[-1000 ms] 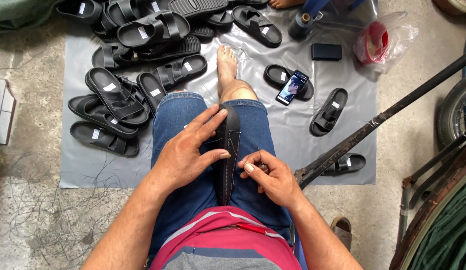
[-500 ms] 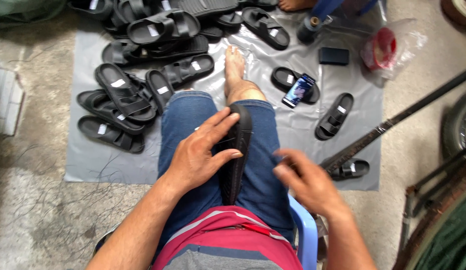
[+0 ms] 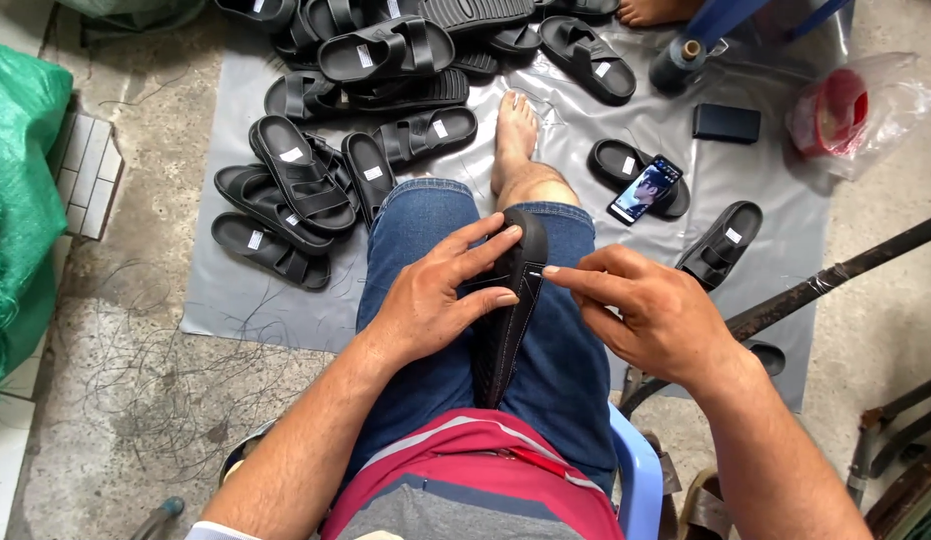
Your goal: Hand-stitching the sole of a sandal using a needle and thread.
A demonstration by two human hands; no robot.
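Both hands, left [image 3: 435, 300] & right [image 3: 650, 315], pinch ribbed black rubber sandal [image 3: 510, 300] w/ stitched edge.

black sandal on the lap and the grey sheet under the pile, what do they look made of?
Sandal: looks like moulded rubber or foam plastic, matte black, with a ribbed tread and a pale stitch line along the edge; left hand presses it, right hand pinches at the edge. Grey sheet: likely thin plastic film, glossy and wrinkled.
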